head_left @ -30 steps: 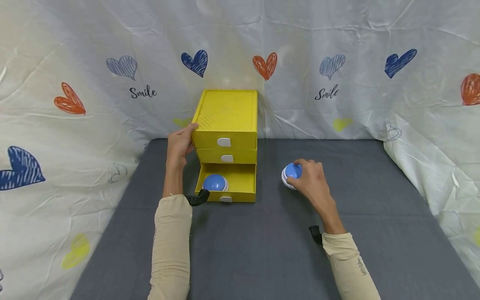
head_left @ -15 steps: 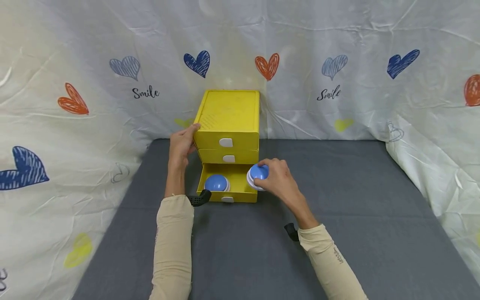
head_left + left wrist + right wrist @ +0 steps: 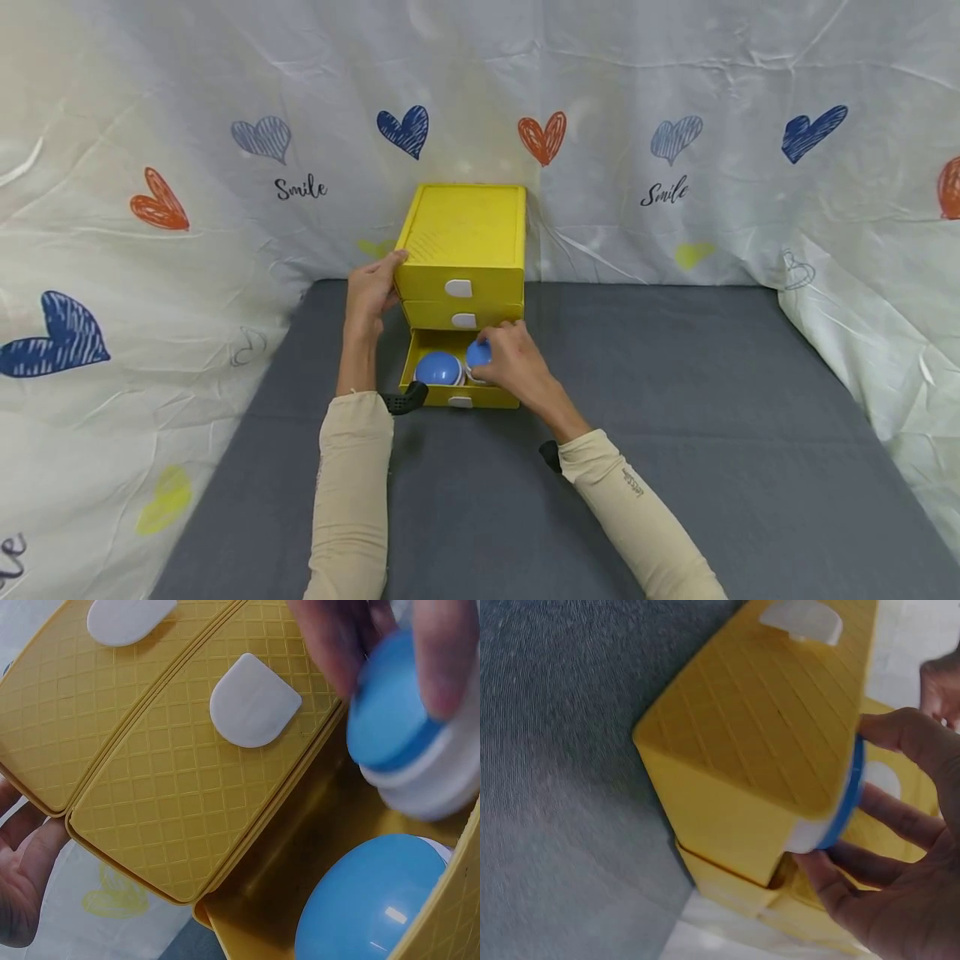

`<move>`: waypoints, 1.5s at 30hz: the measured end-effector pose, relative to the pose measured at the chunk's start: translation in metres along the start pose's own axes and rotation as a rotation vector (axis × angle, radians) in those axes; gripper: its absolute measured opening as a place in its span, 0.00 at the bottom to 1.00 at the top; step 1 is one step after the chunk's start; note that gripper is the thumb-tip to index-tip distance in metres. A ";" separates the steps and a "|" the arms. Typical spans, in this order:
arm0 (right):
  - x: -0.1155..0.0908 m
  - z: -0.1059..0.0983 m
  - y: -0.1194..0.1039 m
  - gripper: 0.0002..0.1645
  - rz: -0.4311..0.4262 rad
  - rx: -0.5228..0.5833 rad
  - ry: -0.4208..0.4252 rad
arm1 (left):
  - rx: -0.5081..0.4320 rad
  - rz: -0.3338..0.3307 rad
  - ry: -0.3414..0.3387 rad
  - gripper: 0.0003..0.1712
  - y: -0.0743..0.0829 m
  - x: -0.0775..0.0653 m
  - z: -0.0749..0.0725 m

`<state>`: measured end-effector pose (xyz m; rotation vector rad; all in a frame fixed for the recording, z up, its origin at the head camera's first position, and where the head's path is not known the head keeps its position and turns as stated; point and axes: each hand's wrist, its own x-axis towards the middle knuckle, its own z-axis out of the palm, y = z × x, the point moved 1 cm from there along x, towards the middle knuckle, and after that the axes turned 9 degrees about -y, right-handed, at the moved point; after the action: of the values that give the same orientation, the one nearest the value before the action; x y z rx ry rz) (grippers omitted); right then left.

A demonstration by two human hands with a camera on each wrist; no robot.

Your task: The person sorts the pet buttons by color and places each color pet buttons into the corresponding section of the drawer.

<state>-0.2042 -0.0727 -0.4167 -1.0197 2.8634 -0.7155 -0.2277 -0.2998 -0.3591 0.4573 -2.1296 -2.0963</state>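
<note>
A yellow drawer unit (image 3: 468, 223) stands against the back cloth, its bottom drawer (image 3: 491, 397) pulled out and the upper two closed. At its front left top corner my left hand (image 3: 369, 292) grips the side, thumb at the top edge. In the drawer's left part sits a round blue-domed thing with a white base (image 3: 438, 367). My right hand (image 3: 519, 360) pinches a second round blue-topped thing with a white base (image 3: 394, 705) by its rim. It is tilted in the left wrist view, inside the drawer's right part; whether it touches the floor is hidden.
White tabs (image 3: 255, 701) serve as drawer handles. Dark grey cloth (image 3: 675, 375) covers the table, and a white sheet (image 3: 600, 83) printed with hearts hangs behind and at the sides. A black wrist-camera part (image 3: 405, 398) juts near the drawer's front left.
My right hand has carried the second blue-topped thing leftward from the table right of the unit into the open drawer, beside the first one. My left hand keeps its grip on the unit.
</note>
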 end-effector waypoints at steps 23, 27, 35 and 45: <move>-0.051 0.044 -0.038 0.04 -0.116 -0.037 0.318 | 0.020 0.005 -0.004 0.34 0.005 0.000 -0.001; -0.050 0.056 -0.042 0.10 -0.060 -0.160 0.269 | 0.033 -0.023 -0.011 0.36 0.006 0.000 -0.003; -0.030 0.057 -0.032 0.19 -0.139 -0.180 0.344 | 0.038 -0.035 0.012 0.34 -0.001 -0.001 -0.004; 0.014 0.047 0.002 0.22 -0.102 -0.156 0.323 | 0.040 -0.015 -0.011 0.33 -0.002 -0.001 0.006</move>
<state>-0.2085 -0.0995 -0.4573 -1.1755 3.2057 -0.7345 -0.2287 -0.2938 -0.3613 0.4686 -2.1847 -2.0725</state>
